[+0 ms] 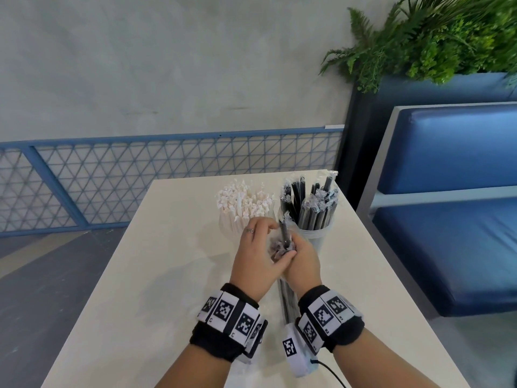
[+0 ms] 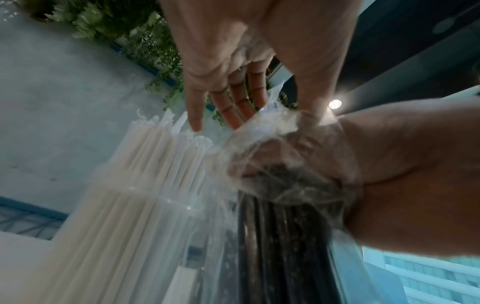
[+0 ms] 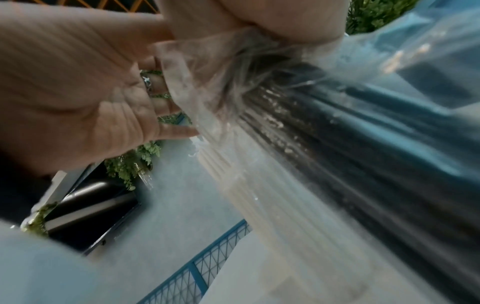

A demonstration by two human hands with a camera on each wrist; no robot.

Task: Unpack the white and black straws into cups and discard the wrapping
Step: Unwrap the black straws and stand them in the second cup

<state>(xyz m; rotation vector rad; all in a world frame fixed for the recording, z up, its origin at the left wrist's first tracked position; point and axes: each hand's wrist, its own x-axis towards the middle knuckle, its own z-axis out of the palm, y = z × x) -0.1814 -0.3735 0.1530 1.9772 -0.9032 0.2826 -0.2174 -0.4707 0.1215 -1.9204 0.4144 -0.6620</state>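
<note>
At the centre of the table (image 1: 140, 275) the right hand (image 1: 303, 264) is fisted round the gathered neck of a clear plastic wrapping (image 2: 280, 246) that holds a bundle of black straws (image 3: 376, 164); the bag trails toward six o'clock, between the two wrists. The left hand (image 1: 253, 253), at nine o'clock of the right and touching it, has its fingers (image 2: 233, 107) mostly straight in its wrist view, the thumb by the bag's crumpled mouth — whether it pinches anything I cannot tell. One black straw (image 1: 284, 231) sticks up from the bag mouth. At twelve o'clock stand two cups just beside each other: the left cup (image 1: 228, 228) packed with white straws (image 1: 243, 200), the right cup (image 1: 319, 236) holding wrapped black straws (image 1: 310, 203).
</note>
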